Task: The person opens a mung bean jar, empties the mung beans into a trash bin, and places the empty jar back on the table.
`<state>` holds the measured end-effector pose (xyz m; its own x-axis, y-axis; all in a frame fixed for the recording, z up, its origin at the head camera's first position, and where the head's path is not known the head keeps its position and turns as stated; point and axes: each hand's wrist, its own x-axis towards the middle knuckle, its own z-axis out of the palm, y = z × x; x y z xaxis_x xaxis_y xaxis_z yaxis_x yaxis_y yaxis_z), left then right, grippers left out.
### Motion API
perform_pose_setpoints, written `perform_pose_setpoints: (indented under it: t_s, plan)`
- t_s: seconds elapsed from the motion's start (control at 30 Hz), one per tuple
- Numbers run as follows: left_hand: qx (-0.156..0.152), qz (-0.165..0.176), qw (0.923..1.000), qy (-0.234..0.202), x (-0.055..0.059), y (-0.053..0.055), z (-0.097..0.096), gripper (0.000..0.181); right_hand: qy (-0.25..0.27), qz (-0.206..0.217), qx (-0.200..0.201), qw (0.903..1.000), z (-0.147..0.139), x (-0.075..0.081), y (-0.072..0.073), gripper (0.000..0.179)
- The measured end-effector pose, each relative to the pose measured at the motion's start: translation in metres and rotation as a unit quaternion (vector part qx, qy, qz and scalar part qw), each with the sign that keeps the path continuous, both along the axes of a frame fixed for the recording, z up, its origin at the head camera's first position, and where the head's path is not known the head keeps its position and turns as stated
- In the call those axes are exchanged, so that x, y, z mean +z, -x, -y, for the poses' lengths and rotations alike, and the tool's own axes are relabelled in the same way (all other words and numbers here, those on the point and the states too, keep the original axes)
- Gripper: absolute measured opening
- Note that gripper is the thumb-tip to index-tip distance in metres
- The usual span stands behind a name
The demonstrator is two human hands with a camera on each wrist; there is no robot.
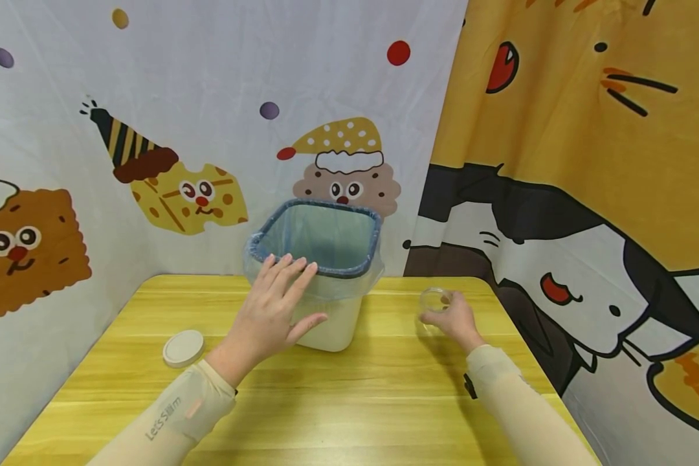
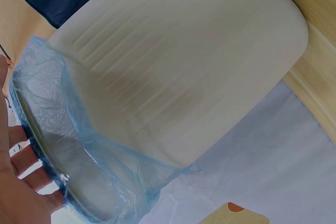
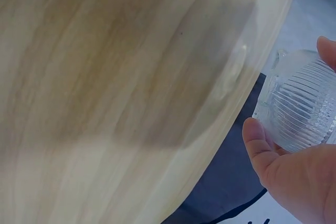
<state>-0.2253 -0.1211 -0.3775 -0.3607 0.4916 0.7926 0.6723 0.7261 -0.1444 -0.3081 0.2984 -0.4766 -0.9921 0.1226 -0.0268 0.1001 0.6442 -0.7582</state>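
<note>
A cream trash bin stands at the back middle of the table, lined with a pale blue trash bag folded over its dark blue rim. My left hand lies at the near left side of that rim, its fingers fairly straight. In the left wrist view those fingers show at the rim beside the bag. Off to the right, my right hand grips a clear ribbed jar between thumb and fingers, over the table's far right part. The jar's far side is partly hidden by the hand.
A round white lid lies on the wooden table, left of my left forearm. Behind the table hangs a printed cloth with cartoon figures, and a yellow and black one hangs along the right side.
</note>
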Motion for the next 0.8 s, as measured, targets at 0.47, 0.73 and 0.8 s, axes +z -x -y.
perform_pose_setpoints:
  t_s: [0.47, 0.73, 0.8]
  plan:
    - [-0.001, -0.001, 1.0000, -0.001, -0.001, 0.002, -0.001, 0.082, 0.001, 0.001, -0.001, 1.0000, 0.002, -0.007, -0.001, 0.096]
    - [-0.002, -0.007, 1.0000, -0.002, -0.005, -0.002, 0.003, 0.082, 0.006, 0.012, -0.004, 0.9999, 0.004, -0.013, 0.002, 0.097]
    - [-0.017, -0.028, 0.9994, -0.014, -0.008, -0.004, 0.004, 0.079, 0.006, 0.012, -0.005, 0.9999, 0.004, -0.013, 0.003, 0.097]
